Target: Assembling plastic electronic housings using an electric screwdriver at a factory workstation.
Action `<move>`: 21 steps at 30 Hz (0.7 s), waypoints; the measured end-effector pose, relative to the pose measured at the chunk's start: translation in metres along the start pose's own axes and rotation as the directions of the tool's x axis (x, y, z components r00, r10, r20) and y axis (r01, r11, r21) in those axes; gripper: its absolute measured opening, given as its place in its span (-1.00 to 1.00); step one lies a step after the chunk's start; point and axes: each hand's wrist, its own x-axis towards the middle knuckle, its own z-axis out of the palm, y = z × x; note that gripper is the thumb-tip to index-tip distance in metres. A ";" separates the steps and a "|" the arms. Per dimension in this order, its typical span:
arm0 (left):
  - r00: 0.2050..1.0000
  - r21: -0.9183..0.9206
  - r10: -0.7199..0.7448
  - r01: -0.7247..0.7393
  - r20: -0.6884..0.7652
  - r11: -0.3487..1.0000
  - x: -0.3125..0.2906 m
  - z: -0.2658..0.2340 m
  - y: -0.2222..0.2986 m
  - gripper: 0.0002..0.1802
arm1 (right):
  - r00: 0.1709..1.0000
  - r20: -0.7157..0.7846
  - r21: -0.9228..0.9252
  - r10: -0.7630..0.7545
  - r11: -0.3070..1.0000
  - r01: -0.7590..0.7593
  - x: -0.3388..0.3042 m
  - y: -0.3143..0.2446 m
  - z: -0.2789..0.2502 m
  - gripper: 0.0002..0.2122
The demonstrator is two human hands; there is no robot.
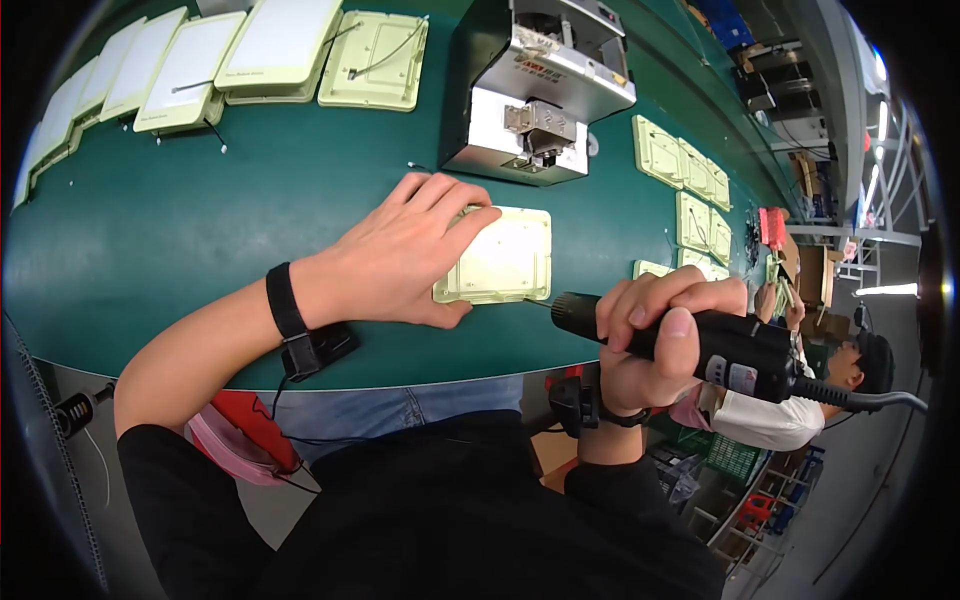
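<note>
On the green table lies a pale yellow-green plastic housing, its middle washed out by glare. My left hand spans its left side, fingers over the far edge and thumb by the near edge, gripping it. In my right hand is a black electric screwdriver, held level with a cable leaving its rear. Its thin bit points left to the near right edge of the housing; whether the tip sits on a screw cannot be made out.
A metal-and-black benchtop machine stands just beyond the housing. Several white-faced panels are lined up at far left, beside an open housing with wires. More housings lie at right. A co-worker is at the far right.
</note>
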 end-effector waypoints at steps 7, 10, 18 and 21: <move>1.000 0.021 0.005 -0.005 0.001 1.000 0.002 0.001 -0.004 -0.10 | 1.000 -0.005 -0.006 0.017 1.000 -0.017 0.002 0.002 0.002 -0.80; 0.999 0.013 -0.017 0.017 0.036 1.000 0.001 -0.001 -0.005 -0.03 | 1.000 0.014 -0.005 0.000 1.000 0.000 0.000 0.004 0.001 -0.82; 1.000 0.008 0.020 -0.020 -0.024 1.000 0.003 -0.001 -0.005 -0.08 | 0.967 -0.010 0.143 -0.253 0.957 0.252 0.077 -0.028 0.023 -0.88; 0.999 -0.022 -0.004 0.003 -0.043 1.000 0.000 0.001 -0.008 -0.03 | 0.960 -0.074 0.026 -0.270 0.962 0.273 0.119 0.002 0.051 -0.86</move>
